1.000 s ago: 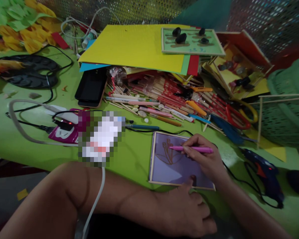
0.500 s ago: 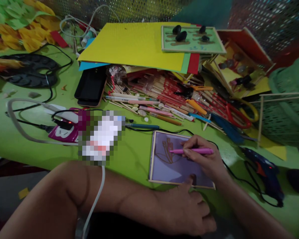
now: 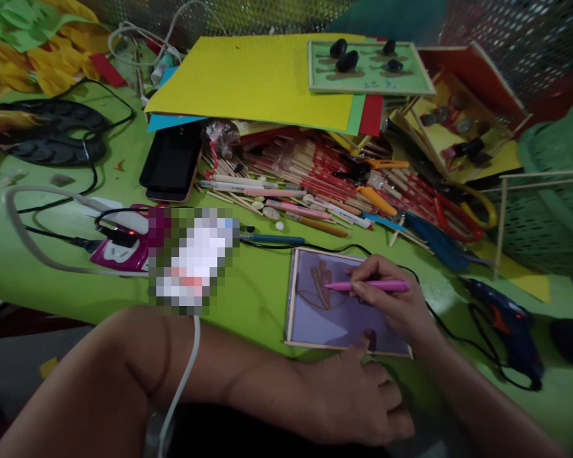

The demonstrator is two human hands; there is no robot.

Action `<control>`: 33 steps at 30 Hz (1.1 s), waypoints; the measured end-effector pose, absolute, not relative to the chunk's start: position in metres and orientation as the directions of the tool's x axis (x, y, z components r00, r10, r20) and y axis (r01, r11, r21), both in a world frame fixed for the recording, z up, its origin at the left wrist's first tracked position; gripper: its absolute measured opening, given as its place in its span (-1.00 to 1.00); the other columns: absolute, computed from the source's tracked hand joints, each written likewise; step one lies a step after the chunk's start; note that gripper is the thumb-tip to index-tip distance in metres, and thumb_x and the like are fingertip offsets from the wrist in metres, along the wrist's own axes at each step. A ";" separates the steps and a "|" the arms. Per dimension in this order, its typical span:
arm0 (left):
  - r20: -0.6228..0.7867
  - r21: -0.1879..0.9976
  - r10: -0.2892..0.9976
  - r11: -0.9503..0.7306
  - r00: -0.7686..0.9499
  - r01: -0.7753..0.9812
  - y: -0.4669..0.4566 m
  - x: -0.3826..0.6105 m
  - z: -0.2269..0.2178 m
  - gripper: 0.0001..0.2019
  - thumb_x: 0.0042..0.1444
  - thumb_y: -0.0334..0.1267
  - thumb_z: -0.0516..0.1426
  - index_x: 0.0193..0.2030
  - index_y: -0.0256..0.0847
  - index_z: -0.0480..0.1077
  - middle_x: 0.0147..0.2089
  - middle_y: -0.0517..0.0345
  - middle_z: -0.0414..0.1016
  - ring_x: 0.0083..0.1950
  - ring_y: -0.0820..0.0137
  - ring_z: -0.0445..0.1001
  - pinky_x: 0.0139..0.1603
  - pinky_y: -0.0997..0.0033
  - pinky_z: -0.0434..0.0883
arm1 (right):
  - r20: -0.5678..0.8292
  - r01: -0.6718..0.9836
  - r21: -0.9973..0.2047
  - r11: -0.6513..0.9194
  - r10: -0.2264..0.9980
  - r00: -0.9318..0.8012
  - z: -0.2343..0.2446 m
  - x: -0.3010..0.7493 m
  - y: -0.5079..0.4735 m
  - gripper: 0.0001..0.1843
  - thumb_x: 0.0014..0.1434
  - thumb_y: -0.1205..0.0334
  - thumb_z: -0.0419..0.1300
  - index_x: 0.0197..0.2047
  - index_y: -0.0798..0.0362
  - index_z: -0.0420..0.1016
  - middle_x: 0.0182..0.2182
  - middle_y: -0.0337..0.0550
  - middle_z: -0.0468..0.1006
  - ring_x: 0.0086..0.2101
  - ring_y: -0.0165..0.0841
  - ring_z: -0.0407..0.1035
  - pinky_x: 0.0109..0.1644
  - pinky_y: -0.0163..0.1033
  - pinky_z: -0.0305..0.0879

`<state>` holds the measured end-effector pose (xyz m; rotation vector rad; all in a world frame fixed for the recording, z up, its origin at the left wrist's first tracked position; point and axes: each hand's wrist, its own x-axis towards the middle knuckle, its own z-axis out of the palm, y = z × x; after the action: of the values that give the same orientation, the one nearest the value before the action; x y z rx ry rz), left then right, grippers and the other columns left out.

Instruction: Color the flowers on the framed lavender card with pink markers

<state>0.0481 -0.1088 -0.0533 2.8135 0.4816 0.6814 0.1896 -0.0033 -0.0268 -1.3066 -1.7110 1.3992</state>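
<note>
My right hand [image 3: 394, 296] is closed around a pink felt-tip pen [image 3: 384, 285], its tip touching a brown-outlined drawing [image 3: 322, 286] on a purple framed card [image 3: 334, 327]. The drawing shows slim upright shapes above a curved leaf-like outline. Thin pale sticks edge the card, which lies flat on the green table. My left hand [image 3: 358, 397] rests at the card's near edge. Its thumb presses on the purple surface while the other fingers curl beyond the frame. The card's right part is partly covered by my right hand.
A blurred-out phone [image 3: 195, 257] with a white cable lies left, near a magenta power strip [image 3: 119, 251]. Behind are pens, sticks and scissors [image 3: 458, 216]. A glue gun [image 3: 509, 331] with its cord stands right, below a green basket [image 3: 549, 222]. Yellow sheets [image 3: 253, 83] lie at the back.
The view has shifted very slightly. Both hands keep nearly the same positions, with the pen tip still on the drawing.
</note>
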 end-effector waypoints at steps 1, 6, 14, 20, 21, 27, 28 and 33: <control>0.411 0.271 0.361 -0.925 0.837 0.266 -0.109 0.048 -0.053 -0.81 0.21 -0.22 0.27 -0.03 -0.04 0.57 -0.26 0.21 0.57 -0.28 0.31 0.53 0.07 -0.13 0.46 | -0.146 0.329 -0.944 -0.018 0.919 -0.368 -0.026 0.190 -0.003 -0.83 0.22 0.06 0.37 -0.33 -0.06 0.54 -0.43 -0.20 0.55 -0.31 -0.24 0.46 -0.20 -0.17 0.37; 0.410 0.264 0.356 -0.928 0.840 0.265 -0.109 0.048 -0.053 -0.83 0.24 -0.25 0.23 -0.04 -0.04 0.56 -0.29 0.19 0.54 -0.28 0.32 0.52 0.00 -0.02 0.46 | -0.141 0.346 -0.938 0.012 0.900 -0.413 -0.025 0.191 -0.004 -0.81 0.22 0.04 0.35 -0.36 -0.08 0.55 -0.44 -0.19 0.53 -0.36 -0.24 0.42 -0.07 -0.07 0.41; 0.394 0.266 0.356 -0.927 0.848 0.266 -0.108 0.047 -0.051 -0.83 0.25 -0.24 0.23 -0.02 -0.05 0.57 -0.26 0.17 0.57 -0.27 0.33 0.53 0.06 -0.04 0.45 | -0.135 0.326 -0.945 -0.003 0.915 -0.381 -0.028 0.191 -0.004 -0.84 0.23 0.07 0.35 -0.32 -0.07 0.54 -0.42 -0.20 0.54 -0.30 -0.24 0.45 -0.20 -0.16 0.37; 0.411 0.269 0.358 -0.926 0.839 0.263 -0.108 0.047 -0.052 -0.82 0.22 -0.23 0.26 -0.04 -0.06 0.57 -0.27 0.18 0.56 -0.25 0.29 0.55 0.07 -0.11 0.46 | -0.122 0.347 -0.938 -0.004 0.940 -0.318 -0.028 0.187 -0.004 -0.84 0.23 0.10 0.35 -0.29 -0.02 0.52 -0.40 -0.21 0.55 -0.40 -0.34 0.41 -0.31 -0.24 0.31; 0.418 0.272 0.359 -0.926 0.835 0.262 -0.108 0.047 -0.052 -0.82 0.22 -0.23 0.26 -0.04 -0.06 0.58 -0.28 0.19 0.56 -0.27 0.30 0.54 0.08 -0.12 0.46 | -0.117 0.353 -0.935 0.001 0.943 -0.312 -0.028 0.187 -0.003 -0.83 0.23 0.10 0.36 -0.28 -0.01 0.52 -0.40 -0.21 0.55 -0.41 -0.35 0.40 -0.33 -0.25 0.30; 0.418 0.271 0.356 -0.927 0.836 0.259 -0.108 0.047 -0.053 -0.83 0.22 -0.24 0.26 -0.05 -0.05 0.58 -0.29 0.19 0.55 -0.26 0.31 0.54 0.08 -0.06 0.47 | -0.113 0.369 -0.930 0.014 0.941 -0.320 -0.028 0.188 -0.002 -0.81 0.23 0.07 0.36 -0.29 -0.02 0.52 -0.41 -0.21 0.54 -0.41 -0.33 0.40 -0.33 -0.23 0.30; 0.414 0.272 0.355 -0.927 0.838 0.258 -0.108 0.047 -0.053 -0.82 0.22 -0.25 0.26 -0.04 -0.05 0.58 -0.28 0.18 0.55 -0.26 0.31 0.55 0.08 -0.05 0.47 | -0.118 0.360 -0.933 0.010 0.935 -0.333 -0.029 0.189 -0.003 -0.81 0.23 0.06 0.36 -0.30 -0.02 0.52 -0.41 -0.20 0.55 -0.40 -0.32 0.41 -0.31 -0.22 0.32; 0.413 0.271 0.358 -0.926 0.837 0.262 -0.108 0.047 -0.053 -0.82 0.22 -0.24 0.25 -0.04 -0.05 0.58 -0.28 0.17 0.55 -0.25 0.30 0.55 0.06 -0.07 0.48 | -0.122 0.331 -0.944 0.012 0.917 -0.380 -0.028 0.191 -0.003 -0.81 0.23 0.06 0.35 -0.32 -0.04 0.53 -0.40 -0.19 0.57 -0.30 -0.26 0.47 -0.18 -0.17 0.38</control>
<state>0.0474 -0.1079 -0.0528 2.8140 0.4800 0.6914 0.1911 -0.0035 -0.0281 -1.2803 -1.7430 1.3772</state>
